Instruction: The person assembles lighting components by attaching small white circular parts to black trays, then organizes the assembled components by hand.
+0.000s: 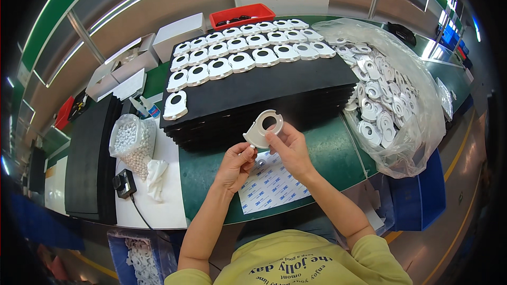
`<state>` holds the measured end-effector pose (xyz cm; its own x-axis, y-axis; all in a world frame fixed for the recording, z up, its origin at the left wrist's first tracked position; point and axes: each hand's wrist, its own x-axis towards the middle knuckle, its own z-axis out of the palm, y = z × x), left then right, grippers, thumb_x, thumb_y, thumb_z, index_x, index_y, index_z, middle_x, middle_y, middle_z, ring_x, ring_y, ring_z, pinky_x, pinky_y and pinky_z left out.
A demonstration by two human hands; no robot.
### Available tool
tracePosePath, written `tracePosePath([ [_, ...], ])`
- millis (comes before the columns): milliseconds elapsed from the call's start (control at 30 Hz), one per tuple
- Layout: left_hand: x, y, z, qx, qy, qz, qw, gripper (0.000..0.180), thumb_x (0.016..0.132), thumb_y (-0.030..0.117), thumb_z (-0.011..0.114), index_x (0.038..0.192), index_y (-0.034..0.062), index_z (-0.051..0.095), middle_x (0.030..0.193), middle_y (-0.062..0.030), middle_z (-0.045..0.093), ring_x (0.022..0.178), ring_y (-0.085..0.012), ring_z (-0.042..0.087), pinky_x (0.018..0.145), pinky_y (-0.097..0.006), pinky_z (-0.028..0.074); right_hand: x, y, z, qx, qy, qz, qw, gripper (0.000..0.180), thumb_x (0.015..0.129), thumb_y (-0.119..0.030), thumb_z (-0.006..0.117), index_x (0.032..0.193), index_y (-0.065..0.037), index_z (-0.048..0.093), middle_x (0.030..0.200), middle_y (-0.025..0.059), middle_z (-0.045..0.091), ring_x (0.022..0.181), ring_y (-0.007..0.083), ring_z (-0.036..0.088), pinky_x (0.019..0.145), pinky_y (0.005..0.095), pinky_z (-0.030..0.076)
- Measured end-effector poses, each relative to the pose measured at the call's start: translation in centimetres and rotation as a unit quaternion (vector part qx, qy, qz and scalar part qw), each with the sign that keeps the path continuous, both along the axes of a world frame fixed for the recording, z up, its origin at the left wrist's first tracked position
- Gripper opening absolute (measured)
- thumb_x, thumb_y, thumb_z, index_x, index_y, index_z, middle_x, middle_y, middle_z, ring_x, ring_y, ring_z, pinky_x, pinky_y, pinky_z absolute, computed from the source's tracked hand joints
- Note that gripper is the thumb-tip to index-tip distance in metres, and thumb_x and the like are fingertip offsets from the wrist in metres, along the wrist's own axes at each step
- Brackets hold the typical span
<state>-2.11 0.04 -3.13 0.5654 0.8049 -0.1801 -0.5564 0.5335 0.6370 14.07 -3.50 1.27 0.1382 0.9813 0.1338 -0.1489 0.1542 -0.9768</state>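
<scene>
One long green table (338,142) carries everything, and it's laid out so most stuff is close to the hands. Biggest thing on it is the stack of black sheets (253,84); its flat top works as a tray, I'd guess, with three rows of white parts (240,62) plus a single one up front, spaced so they don't overlap. Right of that, a big clear bag (404,161) slumps open with loose white pieces (377,95) heaped inside, probably parked there for an easy grab. Over left, a smaller bag of white beads (137,140) stands with its top open, so maybe it's for dipping into. Printed sheet (274,187) lies flat right under the hands.

Right hand (293,150) is gripping the plate, thumb on the face and fingers behind, likely to keep it steady. Left hand (236,168) has thumb and finger closed at its lower left corner; can't tell if they've got the corner itself or something tiny. The white plate (257,133) itself is up off the table, tilted, just in front of the stack.
</scene>
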Motion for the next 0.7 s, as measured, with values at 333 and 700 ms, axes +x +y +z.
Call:
tracePosePath([
  [333, -2.6, 1.0, 1.3, -0.088, -0.098, 0.055, 0.99, 0.034, 0.088, 0.025, 0.057, 0.111, 0.0005, 0.053, 0.091, -0.006, 0.057, 0.07, -0.0095, 0.048, 0.053, -0.017, 0.037, -6.2, 6.4, 9.0, 0.138, -0.247, 0.0, 0.959, 0.019, 0.081, -0.008, 0.062, 0.096, 0.001, 0.056, 0.073, 0.0065, 0.062, 0.07, 0.0097, 0.059, 0.065, 0.0234, 0.046],
  [700, -2.5, 1.0, 1.0, -0.126, -0.093, 0.03, 0.987, 0.033, 0.091, 0.007, 0.044, 0.122, -0.0052, 0.04, 0.101, -0.0133, 0.055, 0.076, -0.0173, 0.051, 0.056, -0.019, 0.041, -8.6, 12.7, 9.2, 0.085, -0.418, 0.005, 0.905, 0.04, 0.071, -0.028, 0.07, 0.096, 0.003, 0.064, 0.086, 0.0154, 0.064, 0.077, 0.0258, 0.062, 0.071, 0.034, 0.049],
])
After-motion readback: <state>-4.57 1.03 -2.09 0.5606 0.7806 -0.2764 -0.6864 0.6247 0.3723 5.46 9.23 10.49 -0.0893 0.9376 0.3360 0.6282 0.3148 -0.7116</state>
